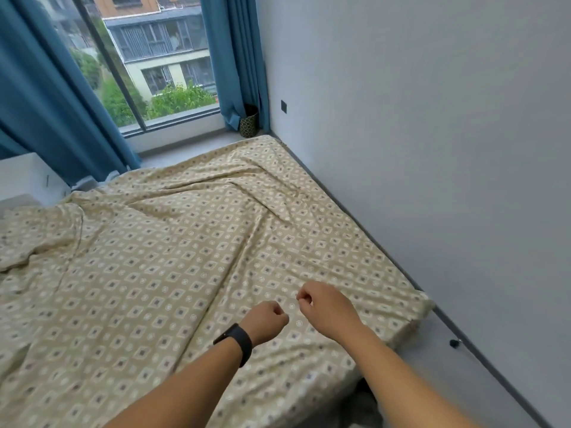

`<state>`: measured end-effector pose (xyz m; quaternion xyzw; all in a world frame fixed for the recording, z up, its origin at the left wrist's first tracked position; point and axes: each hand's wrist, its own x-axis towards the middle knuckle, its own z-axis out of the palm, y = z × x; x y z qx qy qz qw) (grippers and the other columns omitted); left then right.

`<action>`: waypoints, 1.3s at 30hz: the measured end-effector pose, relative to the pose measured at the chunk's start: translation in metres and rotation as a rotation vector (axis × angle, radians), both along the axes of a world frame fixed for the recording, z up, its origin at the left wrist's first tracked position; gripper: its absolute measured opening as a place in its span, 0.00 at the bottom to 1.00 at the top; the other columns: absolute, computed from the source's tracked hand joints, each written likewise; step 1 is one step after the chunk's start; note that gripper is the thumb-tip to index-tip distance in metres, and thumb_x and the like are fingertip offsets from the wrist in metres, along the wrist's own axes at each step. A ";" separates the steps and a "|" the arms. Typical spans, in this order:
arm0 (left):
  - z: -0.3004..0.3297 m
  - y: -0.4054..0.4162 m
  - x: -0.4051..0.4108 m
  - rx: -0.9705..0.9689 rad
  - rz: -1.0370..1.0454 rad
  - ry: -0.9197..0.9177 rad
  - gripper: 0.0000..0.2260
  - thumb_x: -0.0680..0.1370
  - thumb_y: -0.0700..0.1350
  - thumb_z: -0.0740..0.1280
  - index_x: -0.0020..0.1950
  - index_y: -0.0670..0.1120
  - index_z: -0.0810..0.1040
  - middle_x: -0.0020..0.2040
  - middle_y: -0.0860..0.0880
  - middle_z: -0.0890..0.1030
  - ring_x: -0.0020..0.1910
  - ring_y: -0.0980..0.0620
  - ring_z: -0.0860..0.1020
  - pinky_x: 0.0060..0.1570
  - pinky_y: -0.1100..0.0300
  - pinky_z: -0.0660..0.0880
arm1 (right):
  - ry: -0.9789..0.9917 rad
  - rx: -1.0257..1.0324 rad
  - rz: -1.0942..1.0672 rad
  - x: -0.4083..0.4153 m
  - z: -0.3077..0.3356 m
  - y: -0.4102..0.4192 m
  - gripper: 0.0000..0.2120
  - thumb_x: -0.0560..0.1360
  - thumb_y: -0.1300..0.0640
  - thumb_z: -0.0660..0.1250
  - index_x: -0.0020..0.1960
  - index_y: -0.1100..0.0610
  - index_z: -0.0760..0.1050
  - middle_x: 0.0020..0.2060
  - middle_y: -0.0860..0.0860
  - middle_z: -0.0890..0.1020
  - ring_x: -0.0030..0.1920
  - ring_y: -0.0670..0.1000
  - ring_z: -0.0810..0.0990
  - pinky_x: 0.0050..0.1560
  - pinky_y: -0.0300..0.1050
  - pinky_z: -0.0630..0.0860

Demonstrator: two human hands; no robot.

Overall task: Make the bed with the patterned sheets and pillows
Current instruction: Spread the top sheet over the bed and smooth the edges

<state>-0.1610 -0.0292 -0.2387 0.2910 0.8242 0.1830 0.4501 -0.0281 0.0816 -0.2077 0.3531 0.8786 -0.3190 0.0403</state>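
Hands: left hand (268,322) and right hand (324,304) curled into fists, nothing visibly pinched, at lower centre.
Sheet (173,257): spread but creased, likely awaiting smoothing.

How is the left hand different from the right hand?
The left hand has a black band on its wrist; the right hand has a bare wrist. The left hand is nearer the camera; the right hand reaches further over the patterned sheet. Both have curled fingers and hover close together above the sheet, and neither clearly holds anything.
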 end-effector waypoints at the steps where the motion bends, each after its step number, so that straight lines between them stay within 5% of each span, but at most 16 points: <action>1: -0.001 0.008 0.002 -0.006 0.026 0.015 0.12 0.79 0.49 0.63 0.54 0.42 0.79 0.43 0.48 0.81 0.38 0.51 0.76 0.41 0.57 0.74 | -0.008 -0.012 0.036 0.004 -0.005 0.008 0.09 0.80 0.52 0.59 0.53 0.47 0.78 0.48 0.41 0.80 0.45 0.45 0.78 0.46 0.47 0.79; 10: 0.009 0.130 0.075 0.030 0.250 -0.028 0.10 0.78 0.48 0.63 0.53 0.44 0.80 0.47 0.44 0.84 0.36 0.52 0.76 0.39 0.58 0.74 | -0.059 0.040 0.298 0.038 0.015 0.165 0.11 0.80 0.52 0.60 0.58 0.48 0.79 0.54 0.42 0.81 0.51 0.47 0.80 0.51 0.47 0.78; 17: 0.023 0.207 0.095 0.115 0.230 -0.073 0.09 0.78 0.47 0.62 0.52 0.45 0.80 0.39 0.51 0.79 0.32 0.55 0.74 0.33 0.62 0.70 | 0.062 0.066 0.283 0.041 0.031 0.231 0.10 0.80 0.52 0.61 0.58 0.46 0.79 0.52 0.41 0.81 0.52 0.45 0.79 0.52 0.46 0.78; 22: 0.034 0.270 0.100 0.122 0.182 -0.067 0.09 0.79 0.47 0.62 0.53 0.47 0.80 0.42 0.50 0.80 0.31 0.56 0.73 0.34 0.62 0.71 | 0.055 0.048 0.282 0.065 0.034 0.287 0.07 0.79 0.50 0.63 0.55 0.44 0.78 0.49 0.40 0.80 0.50 0.43 0.77 0.51 0.45 0.77; 27: 0.056 0.339 0.094 0.186 0.311 0.007 0.08 0.79 0.48 0.63 0.52 0.48 0.80 0.45 0.50 0.82 0.40 0.52 0.79 0.42 0.55 0.77 | 0.135 0.072 0.347 0.053 0.033 0.363 0.07 0.80 0.49 0.63 0.55 0.46 0.79 0.49 0.41 0.81 0.49 0.43 0.78 0.50 0.45 0.78; 32: 0.073 0.406 0.112 0.261 0.667 0.097 0.07 0.80 0.47 0.63 0.52 0.50 0.80 0.47 0.49 0.83 0.43 0.51 0.81 0.46 0.56 0.79 | 0.124 0.117 0.657 0.048 0.041 0.452 0.11 0.81 0.50 0.61 0.59 0.47 0.79 0.53 0.42 0.80 0.53 0.46 0.78 0.55 0.48 0.77; 39: 0.094 0.472 0.168 0.251 0.752 0.027 0.07 0.80 0.48 0.63 0.53 0.54 0.80 0.49 0.49 0.84 0.43 0.52 0.82 0.40 0.61 0.75 | 0.141 0.122 0.816 0.046 0.068 0.528 0.10 0.81 0.51 0.62 0.59 0.47 0.78 0.52 0.42 0.80 0.52 0.45 0.77 0.53 0.44 0.76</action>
